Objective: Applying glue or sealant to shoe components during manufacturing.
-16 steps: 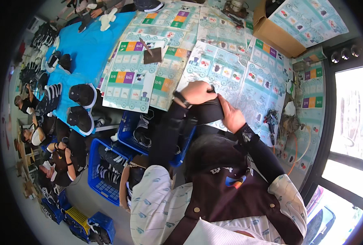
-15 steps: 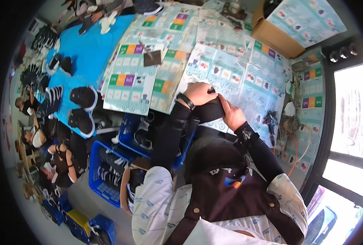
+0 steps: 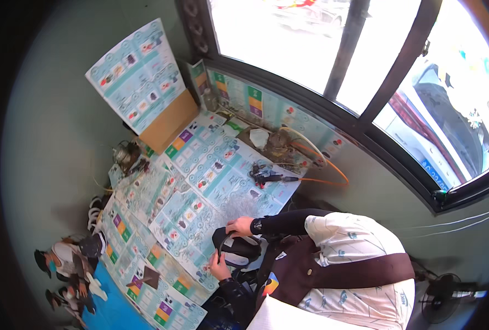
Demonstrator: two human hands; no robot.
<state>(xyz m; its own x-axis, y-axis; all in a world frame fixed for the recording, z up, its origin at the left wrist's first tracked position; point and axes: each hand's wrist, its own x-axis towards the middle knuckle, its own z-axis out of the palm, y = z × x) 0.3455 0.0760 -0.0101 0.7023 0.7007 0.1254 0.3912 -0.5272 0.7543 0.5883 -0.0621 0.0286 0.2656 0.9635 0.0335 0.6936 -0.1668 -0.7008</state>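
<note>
A black shoe [image 3: 239,251] with a pale grey patch low on it sits between my hands, over the near edge of the table. My left hand [image 3: 219,267] grips its edge on the left side, the thumb laid along the dark rim. On the far side, my right hand [image 3: 241,226] has its fingers bent over the top of the shoe. My own fingers and the rim hide part of the opening. Printed paper sheets [image 3: 189,223] cover the tabletop under the hands.
A dark hand tool [image 3: 272,177] with an orange hose lies beyond my right hand. A cardboard box [image 3: 170,124] holding a printed board stands at the table's far end, near the window. Co-workers [image 3: 68,264] sit left, by a blue-covered surface [image 3: 109,308].
My view has swung to the right, toward the window. The black piece has turned in my hands, showing more of its side, and my right hand now lies over its top.
</note>
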